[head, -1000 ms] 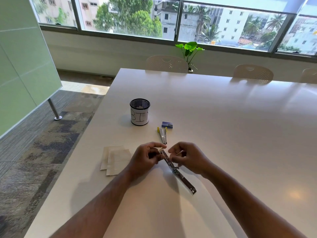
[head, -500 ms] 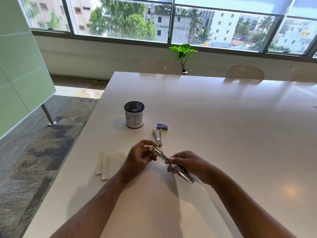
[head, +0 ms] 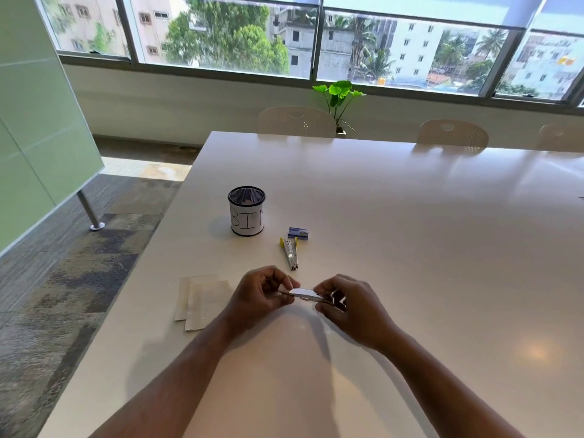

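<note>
Both hands hold a slim metal stapler (head: 305,295) just above the white table (head: 410,248). My left hand (head: 259,295) pinches its left end between thumb and fingers. My right hand (head: 350,308) grips its right end, which is mostly hidden inside the curled fingers. The stapler lies nearly level between the hands, its shiny top face up. A second small stapler with yellow ends (head: 290,252) lies on the table just beyond my hands, with a small blue staple box (head: 298,233) behind it.
A black mesh cup labelled BIN (head: 246,211) stands beyond the staplers to the left. Several sheets of pale paper (head: 202,300) lie left of my left hand, near the table's left edge. Chairs (head: 297,121) and a potted plant (head: 339,102) stand at the far side.
The stapler has swung from a diagonal slant to nearly level. My right hand has moved along it to its right end, and both hands have lifted it slightly.
</note>
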`<action>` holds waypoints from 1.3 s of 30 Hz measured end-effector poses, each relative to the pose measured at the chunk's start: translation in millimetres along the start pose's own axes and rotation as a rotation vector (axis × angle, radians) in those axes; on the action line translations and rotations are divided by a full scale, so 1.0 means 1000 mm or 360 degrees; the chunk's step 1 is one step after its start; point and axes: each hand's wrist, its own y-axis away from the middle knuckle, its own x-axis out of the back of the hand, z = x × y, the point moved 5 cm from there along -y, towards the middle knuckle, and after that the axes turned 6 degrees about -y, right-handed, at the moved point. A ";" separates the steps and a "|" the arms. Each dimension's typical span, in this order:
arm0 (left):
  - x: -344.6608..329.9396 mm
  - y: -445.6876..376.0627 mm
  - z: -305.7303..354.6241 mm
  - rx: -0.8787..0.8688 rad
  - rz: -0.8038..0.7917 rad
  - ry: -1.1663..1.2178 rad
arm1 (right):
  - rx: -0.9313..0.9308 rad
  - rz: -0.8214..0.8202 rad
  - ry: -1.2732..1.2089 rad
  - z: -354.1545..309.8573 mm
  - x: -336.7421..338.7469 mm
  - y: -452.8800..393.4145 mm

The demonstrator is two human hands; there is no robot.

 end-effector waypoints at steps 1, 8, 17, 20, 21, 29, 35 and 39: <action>0.000 0.000 0.000 -0.0008 0.0009 -0.0001 | 0.0008 0.0025 0.0002 0.001 0.000 0.001; 0.001 -0.001 0.000 -0.0068 0.0016 -0.0112 | 0.0024 0.0055 0.0112 0.001 -0.004 0.003; -0.006 -0.001 0.001 -0.0126 0.0016 -0.0422 | 0.0067 -0.0029 0.0372 0.001 -0.004 0.002; -0.005 -0.002 0.002 -0.0111 0.0070 -0.0381 | 0.0059 0.0069 0.0280 0.001 0.005 0.001; -0.004 -0.002 0.001 -0.0098 0.0085 -0.0363 | 0.0040 0.0046 0.0261 0.003 0.006 -0.001; -0.007 -0.002 0.000 -0.0154 0.0084 -0.0452 | -0.0125 -0.0265 0.0284 0.006 -0.002 -0.003; -0.005 -0.001 -0.003 -0.0095 0.0050 -0.0290 | -0.0483 -0.0811 0.0016 -0.006 0.002 -0.014; -0.005 -0.002 -0.006 -0.0063 0.0051 -0.0183 | -0.0542 -0.0855 0.0042 -0.014 0.005 -0.024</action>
